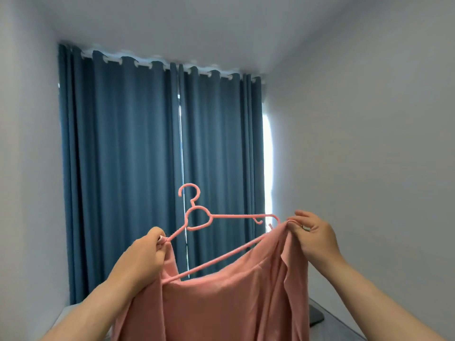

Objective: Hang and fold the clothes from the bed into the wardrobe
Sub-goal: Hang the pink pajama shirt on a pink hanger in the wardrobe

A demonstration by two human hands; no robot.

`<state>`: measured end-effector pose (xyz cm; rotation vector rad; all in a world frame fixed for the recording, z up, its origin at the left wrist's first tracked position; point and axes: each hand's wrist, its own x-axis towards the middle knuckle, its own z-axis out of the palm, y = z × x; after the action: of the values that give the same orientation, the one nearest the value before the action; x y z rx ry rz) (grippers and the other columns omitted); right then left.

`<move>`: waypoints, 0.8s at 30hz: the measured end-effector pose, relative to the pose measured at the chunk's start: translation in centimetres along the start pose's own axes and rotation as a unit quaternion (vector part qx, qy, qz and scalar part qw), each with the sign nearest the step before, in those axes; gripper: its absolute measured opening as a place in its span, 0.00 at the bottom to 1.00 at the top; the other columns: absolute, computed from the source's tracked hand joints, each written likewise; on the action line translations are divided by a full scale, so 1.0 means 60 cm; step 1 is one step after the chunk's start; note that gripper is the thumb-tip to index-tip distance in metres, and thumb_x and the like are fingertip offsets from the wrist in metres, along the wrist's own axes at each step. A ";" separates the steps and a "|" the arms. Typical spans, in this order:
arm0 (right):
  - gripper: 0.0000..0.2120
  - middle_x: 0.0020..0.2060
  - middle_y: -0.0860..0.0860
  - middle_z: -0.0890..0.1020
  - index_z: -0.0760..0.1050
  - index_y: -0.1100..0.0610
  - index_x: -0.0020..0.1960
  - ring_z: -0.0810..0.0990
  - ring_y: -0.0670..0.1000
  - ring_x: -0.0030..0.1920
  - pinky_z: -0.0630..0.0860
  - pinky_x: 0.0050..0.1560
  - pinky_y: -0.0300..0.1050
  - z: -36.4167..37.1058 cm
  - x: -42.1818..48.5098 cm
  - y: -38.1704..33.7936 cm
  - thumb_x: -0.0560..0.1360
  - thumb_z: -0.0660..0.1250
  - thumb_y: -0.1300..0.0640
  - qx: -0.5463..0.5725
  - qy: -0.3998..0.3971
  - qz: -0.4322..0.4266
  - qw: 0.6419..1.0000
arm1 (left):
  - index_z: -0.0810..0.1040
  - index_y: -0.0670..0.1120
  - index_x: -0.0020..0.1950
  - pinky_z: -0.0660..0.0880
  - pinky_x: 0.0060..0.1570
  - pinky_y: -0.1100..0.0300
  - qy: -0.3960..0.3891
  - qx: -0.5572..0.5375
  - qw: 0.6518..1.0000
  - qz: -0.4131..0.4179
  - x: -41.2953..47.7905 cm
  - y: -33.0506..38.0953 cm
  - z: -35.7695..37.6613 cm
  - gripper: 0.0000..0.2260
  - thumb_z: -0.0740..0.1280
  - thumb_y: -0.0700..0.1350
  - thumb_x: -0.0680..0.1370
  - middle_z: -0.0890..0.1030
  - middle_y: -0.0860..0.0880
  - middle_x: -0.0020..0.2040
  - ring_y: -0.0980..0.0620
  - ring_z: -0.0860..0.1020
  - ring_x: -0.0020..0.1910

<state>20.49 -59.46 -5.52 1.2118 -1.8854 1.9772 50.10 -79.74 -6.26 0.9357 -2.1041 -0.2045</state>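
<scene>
Pink garment (pixel 221 303) — lower part out of frame

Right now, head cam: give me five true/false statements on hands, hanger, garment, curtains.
1. Both the left hand and the right hand grip the garment. True.
2. The hanger is blue. False: it is pink, like the garment; the curtains are blue.
3. The hanger's hook points up. True.
4. The hanger hangs on a rail. False: it is held up in the air in front of the curtains.
5. The curtains are wide open. False: they are drawn almost shut, and light shows only at a thin middle slit and the right edge.
</scene>
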 end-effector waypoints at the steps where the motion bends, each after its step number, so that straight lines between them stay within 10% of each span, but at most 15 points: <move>1: 0.09 0.44 0.47 0.81 0.83 0.52 0.40 0.78 0.47 0.47 0.70 0.50 0.37 -0.008 0.005 0.005 0.75 0.70 0.63 -0.009 0.012 0.000 1.000 | 0.69 0.52 0.43 0.75 0.39 0.52 0.027 -0.025 0.999 -0.012 0.000 -0.005 -0.004 0.06 0.62 0.45 0.79 0.80 0.53 0.36 0.51 0.78 0.36; 9: 0.06 0.38 0.53 0.84 0.83 0.55 0.41 0.80 0.51 0.38 0.76 0.43 0.44 -0.042 0.066 -0.003 0.75 0.69 0.62 -0.027 -0.134 0.126 0.983 | 0.71 0.54 0.39 0.65 0.20 0.58 0.050 0.228 0.928 0.291 0.001 -0.041 -0.026 0.09 0.57 0.55 0.74 0.70 0.54 0.33 0.51 0.70 0.24; 15: 0.04 0.38 0.59 0.82 0.82 0.64 0.45 0.80 0.52 0.35 0.77 0.38 0.44 -0.037 0.050 -0.083 0.75 0.68 0.65 0.082 -0.198 0.155 0.964 | 0.69 0.50 0.38 0.64 0.20 0.59 0.124 0.210 0.930 0.273 0.008 -0.022 -0.023 0.09 0.57 0.52 0.74 0.69 0.52 0.31 0.45 0.69 0.22; 19: 0.11 0.39 0.56 0.82 0.82 0.62 0.47 0.80 0.50 0.37 0.77 0.35 0.42 -0.001 -0.021 -0.123 0.76 0.68 0.55 0.131 -0.391 0.139 0.900 | 0.70 0.46 0.39 0.68 0.23 0.57 0.169 0.118 0.952 0.225 0.004 0.009 -0.019 0.12 0.55 0.52 0.75 0.72 0.50 0.32 0.42 0.71 0.24; 24: 0.14 0.52 0.39 0.78 0.78 0.47 0.59 0.75 0.37 0.51 0.71 0.58 0.39 0.028 -0.015 -0.089 0.74 0.70 0.51 -0.192 -0.200 -0.137 0.951 | 0.72 0.44 0.38 0.67 0.23 0.58 0.178 0.100 0.947 0.247 -0.015 0.026 -0.029 0.13 0.56 0.51 0.76 0.72 0.51 0.32 0.43 0.70 0.25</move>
<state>25.09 -59.51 -2.18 1.7233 -2.0068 1.2183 50.86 -77.72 -4.98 0.4817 -1.9650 0.4130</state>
